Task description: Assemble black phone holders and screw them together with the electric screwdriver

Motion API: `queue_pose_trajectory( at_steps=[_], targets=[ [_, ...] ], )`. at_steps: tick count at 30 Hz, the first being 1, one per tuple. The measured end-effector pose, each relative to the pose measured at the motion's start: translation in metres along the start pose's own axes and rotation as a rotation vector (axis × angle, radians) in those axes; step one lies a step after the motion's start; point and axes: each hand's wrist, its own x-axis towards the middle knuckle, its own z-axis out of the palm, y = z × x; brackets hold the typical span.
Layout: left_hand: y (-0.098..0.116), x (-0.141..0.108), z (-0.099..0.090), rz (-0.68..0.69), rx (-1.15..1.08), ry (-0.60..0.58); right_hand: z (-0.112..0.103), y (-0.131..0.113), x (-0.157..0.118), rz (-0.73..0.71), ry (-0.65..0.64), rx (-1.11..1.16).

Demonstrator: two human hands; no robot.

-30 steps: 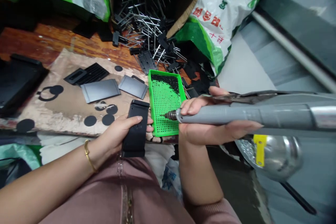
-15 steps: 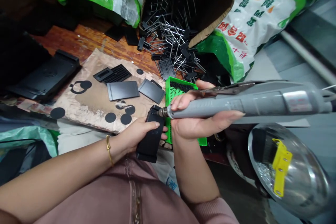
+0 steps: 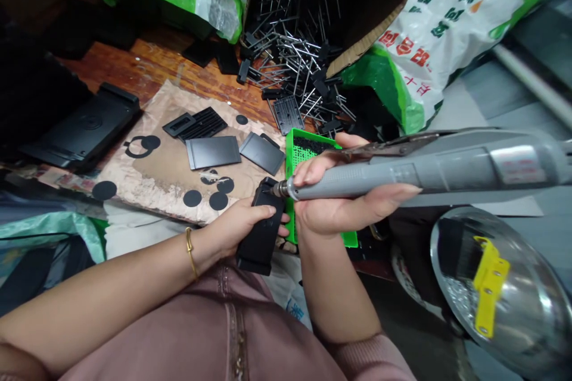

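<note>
My left hand (image 3: 241,227) grips a black plastic part (image 3: 260,244), which stands on end with its upper end near the tool bit. My right hand (image 3: 335,208) is shut around a grey rotary tool (image 3: 402,175), whose metal chuck and bit (image 3: 280,189) press at the top corner of the black part. A thin cable or strip runs along the tool's top. Under my right hand lies a green perforated tray (image 3: 291,158), mostly hidden, with black granules (image 3: 315,144) at its far end.
Beyond lie flat black plates (image 3: 213,152) and black discs (image 3: 192,197) on worn brown paper (image 3: 152,190), over a wooden surface (image 3: 147,65). A cardboard box (image 3: 366,41) spills metal pins. Printed sacks (image 3: 447,30) stand behind, and a chrome dome with a yellow bracket (image 3: 491,286) sits at right.
The tool bit has moved from over the green tray onto the black part's top corner. The whole scene has shifted rightward in view, with the hands closer together.
</note>
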Motion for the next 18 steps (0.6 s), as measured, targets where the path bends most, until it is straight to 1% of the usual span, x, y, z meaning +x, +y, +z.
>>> queue_pose_trajectory(
  at_steps=[6, 10, 14, 18],
  targets=[
    [-0.0007, 0.0016, -0.0014, 0.014, -0.009, -0.003, -0.0015, 0.0, -0.0007, 0.018, 0.007, -0.01],
    [0.0008, 0.0006, -0.0001, -0.009, -0.004, 0.0, -0.0011, 0.0016, -0.0017, 0.021, 0.008, -0.032],
    [0.0013, -0.0003, 0.0008, -0.01, -0.006, 0.009, 0.0004, 0.0028, -0.0009, 0.026, -0.001, -0.003],
    [0.0006, 0.0, 0.0, -0.017, -0.007, 0.014, 0.0012, 0.0019, -0.0023, 0.023, -0.023, -0.071]
  ],
)
